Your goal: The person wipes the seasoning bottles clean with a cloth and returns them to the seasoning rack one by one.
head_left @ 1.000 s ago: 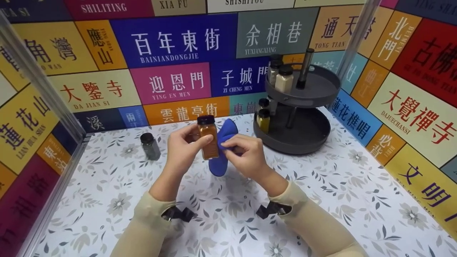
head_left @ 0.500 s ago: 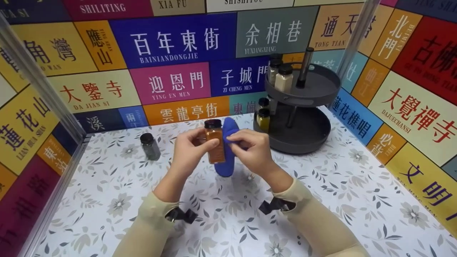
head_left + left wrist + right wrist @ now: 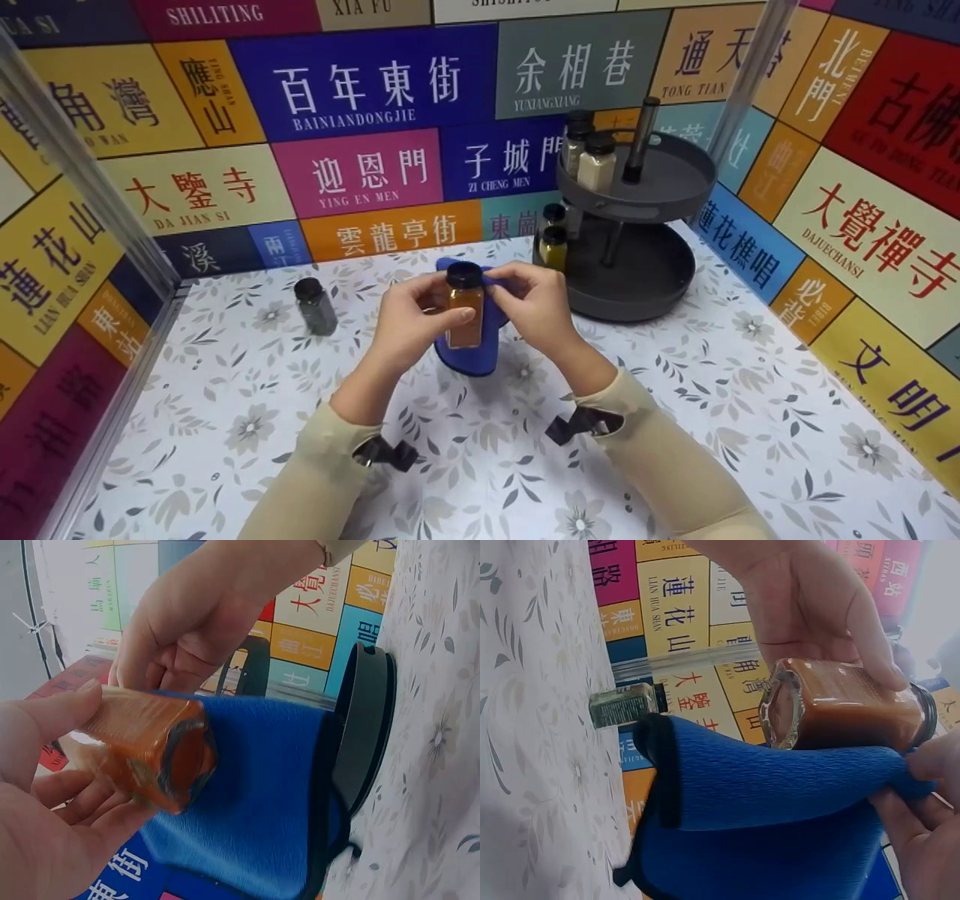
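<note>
A square glass spice jar with orange-brown contents and a black lid stands upright in my left hand, held above the table between thumb and fingers. My right hand pinches the top of a blue cloth close to the lid. That cloth hangs behind the jar in the head view. Dark edging runs along the lower border of the cloth in the left wrist view. From the right wrist, the cloth lies folded against the jar's side.
A jar of dark green contents stands on the floral tabletop at left. At back right is a two-tier dark round tray. Pale jars occupy its upper tier, a yellowish jar its lower one. Panelled walls enclose the table.
The left hand has brought the jar rightward and slightly down. The cloth has gone from beside the jar to spread behind it, still pinched by the right hand.
</note>
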The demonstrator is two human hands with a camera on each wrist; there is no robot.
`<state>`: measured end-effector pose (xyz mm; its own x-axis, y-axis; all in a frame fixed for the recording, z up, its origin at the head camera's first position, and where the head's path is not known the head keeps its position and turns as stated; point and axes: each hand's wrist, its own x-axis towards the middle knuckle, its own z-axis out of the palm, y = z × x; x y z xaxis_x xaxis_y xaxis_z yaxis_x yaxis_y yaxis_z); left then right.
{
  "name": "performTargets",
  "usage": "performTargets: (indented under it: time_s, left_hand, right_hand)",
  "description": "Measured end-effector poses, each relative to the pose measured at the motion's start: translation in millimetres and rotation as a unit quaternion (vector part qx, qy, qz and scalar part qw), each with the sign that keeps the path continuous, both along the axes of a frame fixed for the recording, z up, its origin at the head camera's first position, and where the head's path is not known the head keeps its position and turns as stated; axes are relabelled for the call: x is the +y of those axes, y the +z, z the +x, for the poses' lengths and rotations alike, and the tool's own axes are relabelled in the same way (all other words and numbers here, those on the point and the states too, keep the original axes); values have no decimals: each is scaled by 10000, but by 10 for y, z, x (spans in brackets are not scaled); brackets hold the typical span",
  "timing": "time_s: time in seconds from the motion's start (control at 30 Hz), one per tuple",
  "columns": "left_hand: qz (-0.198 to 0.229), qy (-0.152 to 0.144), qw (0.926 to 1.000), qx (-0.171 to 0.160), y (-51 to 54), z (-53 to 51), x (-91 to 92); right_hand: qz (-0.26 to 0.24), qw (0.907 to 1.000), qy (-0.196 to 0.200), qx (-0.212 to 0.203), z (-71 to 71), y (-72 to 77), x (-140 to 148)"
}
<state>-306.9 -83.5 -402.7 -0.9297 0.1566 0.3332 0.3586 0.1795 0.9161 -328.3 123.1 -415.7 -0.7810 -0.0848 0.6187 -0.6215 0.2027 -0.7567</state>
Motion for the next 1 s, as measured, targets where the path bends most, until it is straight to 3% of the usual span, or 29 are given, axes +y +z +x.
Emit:
performTargets:
  time_s: [0.17,0.27,0.5,0.67,0.83,1.0]
  left_hand:
    - [193,342,9992,-57,2,4,5]
    - [328,562,9979,-9,12,6,1]
    - [654,956,9930,212,15,-18,-4]
    - [773,1203,9894,266,0,-63,-14]
    - [621,1122,9915,235,-43,-81,-1]
    - [392,760,9962,169,-104,-83,48]
  right_hand:
    - [168,9969,228,-730,-18,-34,-21]
    - [395,9943,299,-943,-29,-62,-40]
    - [710,9924,183,-985,6,-69,-72]
    - [627,9933,163,-960,80,-24,-93]
    - [139,9960,71,-875,159,45,-93]
    - [-565,9965,-109,-612,156,81,-74]
